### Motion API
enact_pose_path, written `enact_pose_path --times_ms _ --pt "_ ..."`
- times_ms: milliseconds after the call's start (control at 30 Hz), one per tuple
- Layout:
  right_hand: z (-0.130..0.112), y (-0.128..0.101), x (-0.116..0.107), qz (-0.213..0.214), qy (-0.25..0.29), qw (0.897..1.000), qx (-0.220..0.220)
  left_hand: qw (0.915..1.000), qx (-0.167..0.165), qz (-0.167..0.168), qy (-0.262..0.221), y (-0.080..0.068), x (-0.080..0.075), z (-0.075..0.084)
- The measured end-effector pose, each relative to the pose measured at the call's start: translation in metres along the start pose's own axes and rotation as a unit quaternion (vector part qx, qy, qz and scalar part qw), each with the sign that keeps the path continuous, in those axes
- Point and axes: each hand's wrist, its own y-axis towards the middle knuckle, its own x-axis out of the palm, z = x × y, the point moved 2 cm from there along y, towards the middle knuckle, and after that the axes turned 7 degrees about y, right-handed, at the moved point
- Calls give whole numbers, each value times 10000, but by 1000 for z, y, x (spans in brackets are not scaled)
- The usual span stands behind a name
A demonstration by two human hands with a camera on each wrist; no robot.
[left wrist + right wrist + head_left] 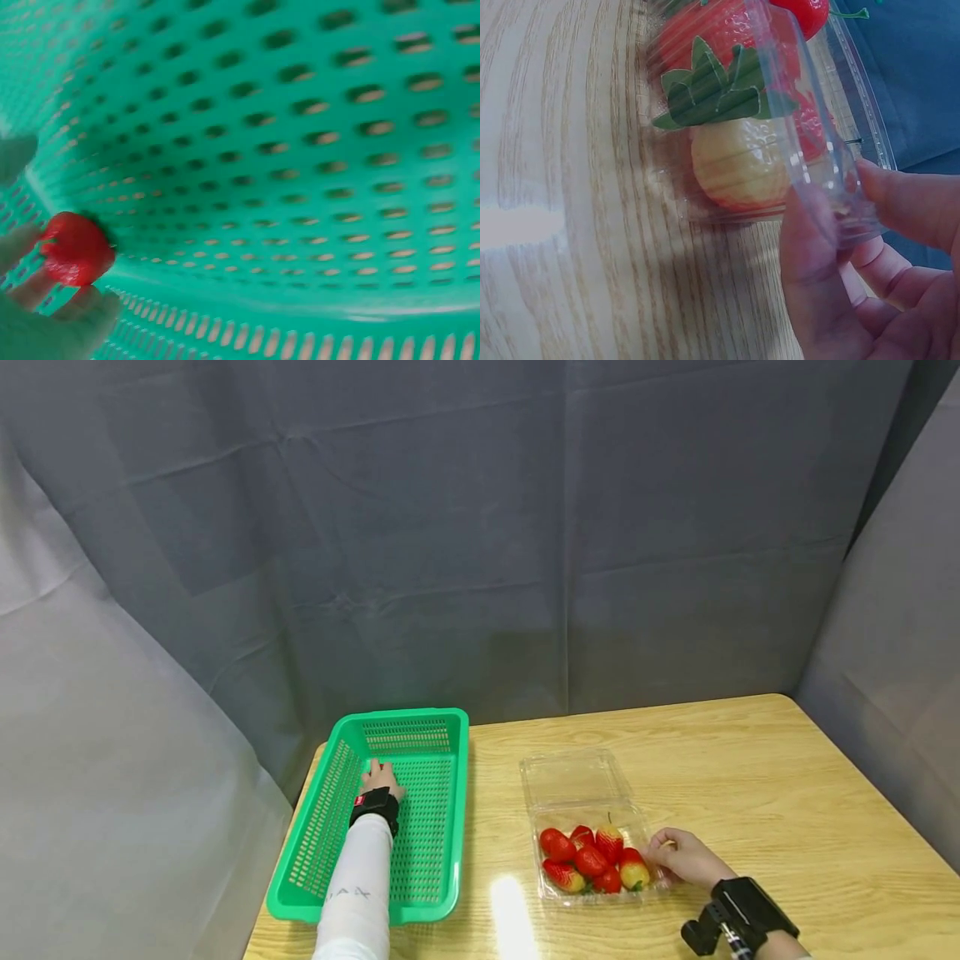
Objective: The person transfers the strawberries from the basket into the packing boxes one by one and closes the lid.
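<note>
We see a light wooden table (750,777) set before a grey fabric backdrop (480,527), which closes the scene on three sides. On the left part of the table stands a green perforated plastic basket (450,810), rectangular and open-topped. To its right, well apart from it, lies a clear plastic clamshell punnet (573,777), its lid folded back flat on the table toward the backdrop. The tray of the punnet holds about seven red strawberries (592,860), some yellowish at one end, lying close together.

We find the left hand (381,775) reaching into the basket, with a white sleeve (360,885) and a black wrist strap behind it. In the left wrist view its fingers (34,289) curl round a single red strawberry (75,249), held low inside the basket close to the corner where floor and wall meet; we cannot tell whether the fruit touches the mesh.

We find the right hand (686,858) at the right edge of the punnet. In the right wrist view its thumb (814,259) and fingers pinch the clear rim of the tray, just beside a pale yellow-red strawberry with green leaves (739,161).
</note>
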Motion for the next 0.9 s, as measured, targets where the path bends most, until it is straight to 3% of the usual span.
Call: enact_pose_path --times_ms 133,333,433,567,633,733,900 --pt "0 3 1 -7 35 10000 18 9986 50 531 -65 -5 3 -2" --pt "1 7 2 -9 53 10000 -22 9966 128 738 -339 -21 -12 1" --pt "-1 8 2 4 41 10000 -8 9943 197 984 -369 -21 -14 2" --pt "-4 9 3 44 49 10000 27 9873 393 1465 -480 -8 -13 6" --pt "-4 9 4 62 76 9999 52 9795 638 1767 -726 -6 -25 20" --pt "-4 11 4 76 80 9999 61 9576 1351 2267 -1154 -12 -55 58" --pt "-4 13 5 90 93 9998 118 9022 3069 2715 -1344 -49 -100 140"
